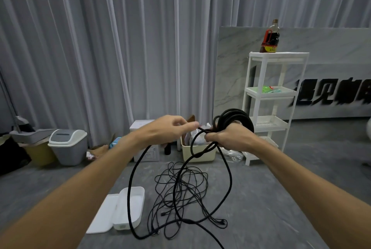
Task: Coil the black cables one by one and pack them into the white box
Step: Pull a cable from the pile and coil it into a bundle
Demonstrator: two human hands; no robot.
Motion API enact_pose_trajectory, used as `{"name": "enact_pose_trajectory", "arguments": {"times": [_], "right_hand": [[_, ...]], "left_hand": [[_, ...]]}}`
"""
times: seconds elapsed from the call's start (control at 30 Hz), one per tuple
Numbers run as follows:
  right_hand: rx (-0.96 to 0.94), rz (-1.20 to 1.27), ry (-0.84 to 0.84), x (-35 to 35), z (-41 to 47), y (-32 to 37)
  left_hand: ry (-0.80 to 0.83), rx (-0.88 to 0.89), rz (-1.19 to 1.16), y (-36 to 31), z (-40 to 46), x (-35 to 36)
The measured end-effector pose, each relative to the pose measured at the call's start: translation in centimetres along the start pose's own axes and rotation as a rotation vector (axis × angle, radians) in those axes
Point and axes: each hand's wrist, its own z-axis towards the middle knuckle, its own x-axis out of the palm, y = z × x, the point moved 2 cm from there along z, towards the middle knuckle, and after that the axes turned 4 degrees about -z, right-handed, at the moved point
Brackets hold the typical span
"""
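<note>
The right hand is clamped around a bundle of finished loops of the thick black cable, which stands up above the fist; the left hand pinches the same cable just beside the right one, thumb and fingertips together on the strand, so both hands are closed on it; from there the free part hangs in long loops down to the floor. On the floor below lies a tangle of thinner black cables, not yet coiled, and the hanging loops pass over and perhaps through this tangle; I cannot tell if they are caught in it. This is the main risk, I think: if the next pull is quick, the thick cable may drag the thin ones up with it and make a knot. A second risk is the grip of the right hand; the bundle is already large, and one more loop could make some turns slip out and open. The white box stands open on the floor at the left, beside its lid, and one hanging loop swings near it; this loop could push the box or catch on its rim.
</note>
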Motion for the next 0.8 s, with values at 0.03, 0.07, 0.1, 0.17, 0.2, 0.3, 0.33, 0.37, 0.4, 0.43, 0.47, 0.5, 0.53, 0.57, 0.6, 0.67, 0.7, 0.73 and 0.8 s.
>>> {"name": "enact_pose_trajectory", "arguments": {"times": [0.03, 0.07, 0.1, 0.17, 0.2, 0.3, 0.33, 0.37, 0.4, 0.43, 0.47, 0.5, 0.53, 0.57, 0.6, 0.67, 0.7, 0.73, 0.8], "right_hand": [[-0.020, 0.011, 0.004, 0.2, 0.1, 0.2], [-0.033, 0.021, 0.006, 0.3, 0.2, 0.4], [-0.041, 0.026, 0.007, 0.4, 0.2, 0.4], [-0.037, 0.021, -0.001, 0.2, 0.2, 0.0], [-0.022, 0.007, -0.010, 0.0, 0.1, -0.3], [0.003, 0.024, -0.016, -0.6, -0.6, -1.2], [0.011, 0.033, -0.026, -0.8, -0.6, -1.7], [0.023, 0.034, -0.039, -1.0, -0.6, -2.2], [0.047, 0.038, -0.058, -1.2, -0.7, -2.5], [0.080, 0.039, -0.076, -1.4, -0.7, -3.0], [0.106, 0.044, -0.095, -1.5, -0.6, -3.4], [0.132, 0.061, -0.116, -1.6, -0.5, -3.9], [0.157, 0.103, -0.141, -1.8, -0.4, -4.2], [0.169, 0.152, -0.163, -1.9, -0.4, -4.3], [0.168, 0.190, -0.178, -1.9, -0.4, -4.2], [0.152, 0.236, -0.180, -1.9, -0.5, -3.7], [0.142, 0.238, -0.180, -1.8, -0.5, -3.4], [0.131, 0.233, -0.178, -1.8, -0.4, -3.2], [0.122, 0.217, -0.173, -1.7, -0.4, -2.6]], "left_hand": [[-0.019, 0.025, 0.055, -0.5, 0.3, 0.4], [-0.059, 0.050, 0.086, -0.8, 0.5, 0.7], [-0.102, 0.070, 0.088, -0.9, 0.6, 0.7], [-0.182, 0.109, 0.007, -0.8, 0.2, 0.0], [-0.225, 0.131, -0.061, -0.6, -0.2, -0.7], [-0.385, 0.157, -0.218, 0.8, -1.3, -3.4], [-0.438, 0.150, -0.280, 1.4, -1.7, -4.4], [-0.497, 0.141, -0.355, 2.2, -2.1, -5.4], [-0.562, 0.135, -0.432, 3.0, -2.5, -6.4], [-0.629, 0.126, -0.507, 3.7, -2.9, -7.4], [-0.684, 0.110, -0.567, 4.3, -3.2, -8.3], [-0.719, 0.092, -0.605, 4.9, -3.5, -9.0], [-0.728, 0.070, -0.612, 5.4, -3.6, -9.5], [-0.708, 0.042, -0.599, 5.9, -3.7, -9.7], [-0.666, 0.009, -0.570, 6.3, -3.6, -9.7], [-0.567, -0.071, -0.471, 6.8, -3.4, -9.0], [-0.528, -0.103, -0.397, 6.9, -3.2, -8.5], [-0.516, -0.124, -0.318, 6.9, -2.9, -8.0], [-0.606, -0.112, -0.164, 7.2, -2.1, -7.2]]}}
